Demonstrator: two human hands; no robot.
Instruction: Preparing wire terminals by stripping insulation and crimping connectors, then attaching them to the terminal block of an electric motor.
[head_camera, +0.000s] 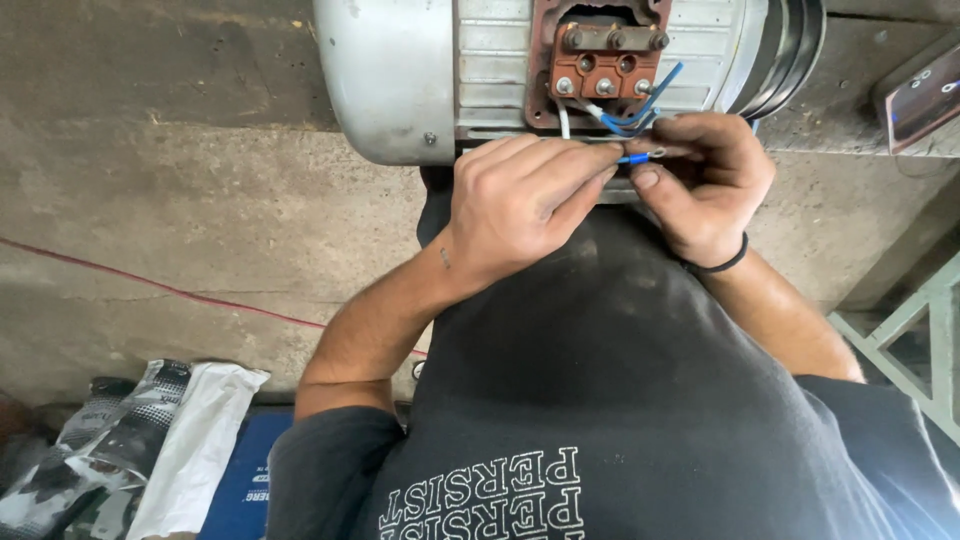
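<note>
Blue-sleeved wire lug (641, 157), silver ring tip

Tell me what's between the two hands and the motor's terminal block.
In the head view, blue wires span from the terminal block down to both hands.

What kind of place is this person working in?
Probably a workshop or garage: an electric motor with its terminal box open sits on a rough concrete floor, and both hands hold its blue wire.

red cord (150, 283), crumpled bags (150, 440), concrete floor (200, 200)
</note>
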